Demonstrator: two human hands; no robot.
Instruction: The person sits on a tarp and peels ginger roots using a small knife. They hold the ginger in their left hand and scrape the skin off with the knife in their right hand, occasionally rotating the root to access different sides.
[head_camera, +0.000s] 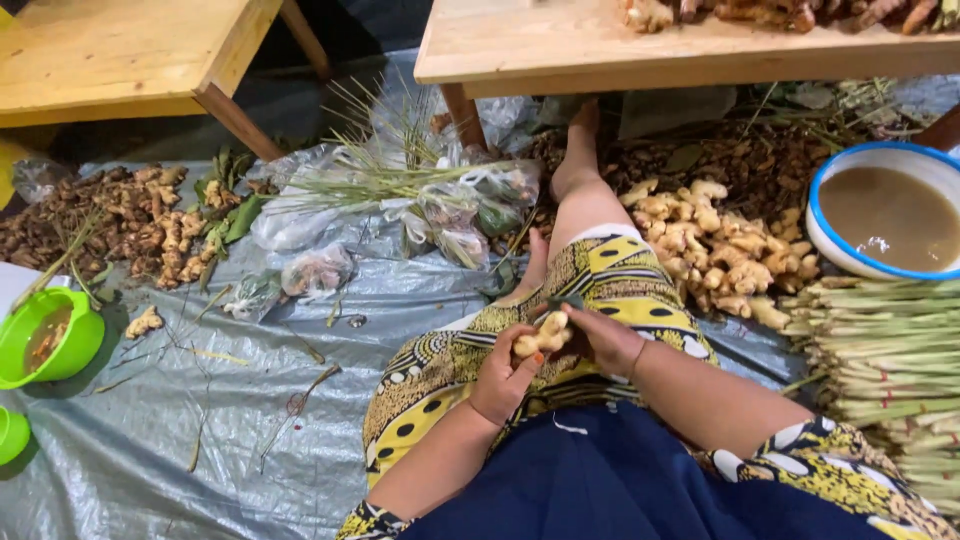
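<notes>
Both hands' fingers pinch ginger piece, seemingly.

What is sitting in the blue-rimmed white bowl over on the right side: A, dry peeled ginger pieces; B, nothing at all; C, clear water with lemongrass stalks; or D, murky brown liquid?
D: the blue-rimmed bowl holds cloudy brown liquid, while the ginger pile and the lemongrass stalks lie outside it on the tarp.
</notes>
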